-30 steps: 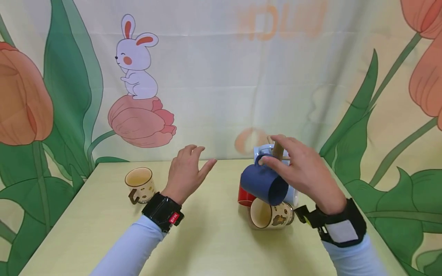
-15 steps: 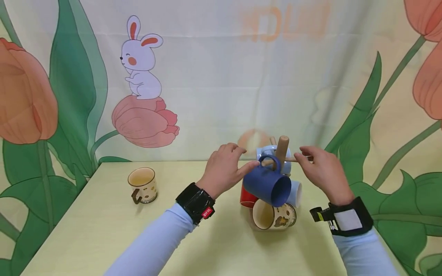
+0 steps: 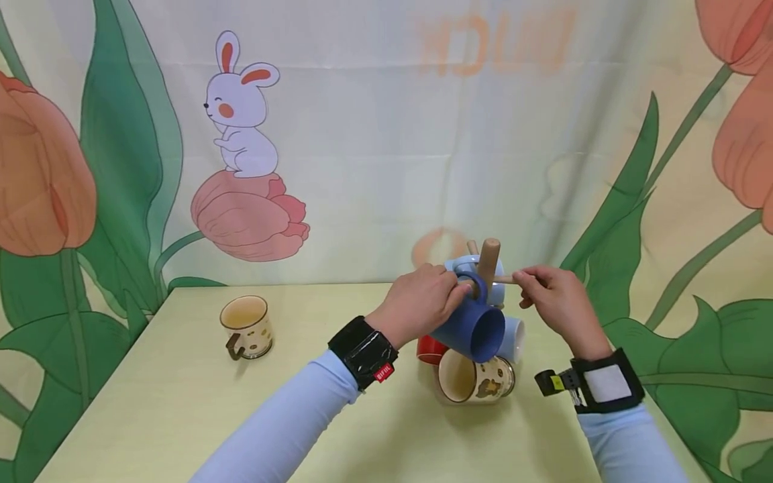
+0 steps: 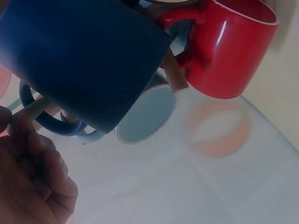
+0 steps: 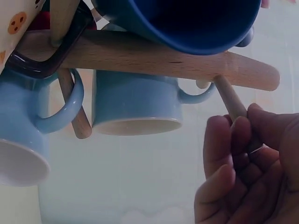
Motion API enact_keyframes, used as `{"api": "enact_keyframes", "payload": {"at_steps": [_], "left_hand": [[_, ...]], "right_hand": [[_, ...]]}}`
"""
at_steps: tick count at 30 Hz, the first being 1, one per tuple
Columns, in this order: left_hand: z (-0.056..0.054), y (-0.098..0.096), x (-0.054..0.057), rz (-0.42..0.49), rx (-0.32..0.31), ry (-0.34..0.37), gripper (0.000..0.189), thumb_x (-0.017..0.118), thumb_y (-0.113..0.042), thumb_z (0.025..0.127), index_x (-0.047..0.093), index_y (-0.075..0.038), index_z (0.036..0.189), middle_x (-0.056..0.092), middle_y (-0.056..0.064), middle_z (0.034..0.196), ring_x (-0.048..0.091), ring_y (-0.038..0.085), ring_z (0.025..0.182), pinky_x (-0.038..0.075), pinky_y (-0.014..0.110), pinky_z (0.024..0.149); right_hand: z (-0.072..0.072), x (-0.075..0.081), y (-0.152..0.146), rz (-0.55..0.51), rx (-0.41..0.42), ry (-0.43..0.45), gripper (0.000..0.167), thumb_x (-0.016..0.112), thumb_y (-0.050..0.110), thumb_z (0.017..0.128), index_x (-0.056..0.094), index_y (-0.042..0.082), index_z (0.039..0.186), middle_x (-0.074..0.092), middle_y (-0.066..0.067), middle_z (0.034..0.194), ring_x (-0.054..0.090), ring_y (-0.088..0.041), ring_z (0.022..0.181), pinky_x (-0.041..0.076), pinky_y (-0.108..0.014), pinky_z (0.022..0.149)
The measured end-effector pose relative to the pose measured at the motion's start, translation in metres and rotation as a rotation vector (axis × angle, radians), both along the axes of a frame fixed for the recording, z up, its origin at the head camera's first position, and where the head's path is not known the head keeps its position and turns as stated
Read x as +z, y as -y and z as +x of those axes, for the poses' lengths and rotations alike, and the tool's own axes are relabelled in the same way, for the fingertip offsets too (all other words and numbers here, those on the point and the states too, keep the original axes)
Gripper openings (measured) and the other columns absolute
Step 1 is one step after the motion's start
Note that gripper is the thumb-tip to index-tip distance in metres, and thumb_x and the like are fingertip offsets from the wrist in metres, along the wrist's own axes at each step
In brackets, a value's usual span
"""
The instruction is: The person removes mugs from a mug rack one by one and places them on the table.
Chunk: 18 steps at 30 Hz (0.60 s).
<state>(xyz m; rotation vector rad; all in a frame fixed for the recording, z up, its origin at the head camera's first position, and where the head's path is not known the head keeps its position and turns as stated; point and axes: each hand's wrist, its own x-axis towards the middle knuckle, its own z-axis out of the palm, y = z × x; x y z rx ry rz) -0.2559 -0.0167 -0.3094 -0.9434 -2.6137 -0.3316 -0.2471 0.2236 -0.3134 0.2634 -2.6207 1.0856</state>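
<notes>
Table [image 3: 181,402]: carries a lone cream mug [image 3: 246,327] at left and the mug tree [image 3: 488,258] at right. Blue mug [image 3: 471,327]: hangs by its handle from a tree peg, above other hung mugs. My left hand [image 3: 423,305] curls around that handle, seating it. My right hand [image 3: 552,295] pinches the opposite peg [image 5: 230,100], likely steadying the tree.
</notes>
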Motion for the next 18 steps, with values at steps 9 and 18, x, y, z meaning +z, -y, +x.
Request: {"api": "enact_keyframes", "payload": {"at_steps": [9, 18], "left_hand": [[0.003, -0.011, 0.002, -0.037, 0.017, -0.029, 0.037, 0.046, -0.039, 0.105, 0.070, -0.014, 0.091, 0.058, -0.003, 0.073, 0.053, 0.014, 0.070, 0.050, 0.026, 0.057], [0.006, -0.026, 0.004, -0.084, 0.041, -0.061, 0.039, 0.046, -0.041, 0.105, 0.070, -0.014, 0.092, 0.062, -0.002, 0.075, 0.055, 0.015, 0.070, 0.051, 0.026, 0.058]], "right_hand": [[-0.018, -0.001, -0.002, -0.066, 0.033, 0.055, 0.042, 0.052, 0.035, 0.104, 0.066, -0.004, 0.116, 0.062, -0.008, 0.081, 0.061, -0.016, 0.073, 0.042, -0.032, 0.061], [-0.028, -0.001, -0.011, -0.112, 0.033, 0.119, 0.050, 0.050, 0.041, 0.104, 0.062, -0.004, 0.122, 0.061, -0.011, 0.087, 0.061, -0.020, 0.082, 0.042, -0.035, 0.073]]}}
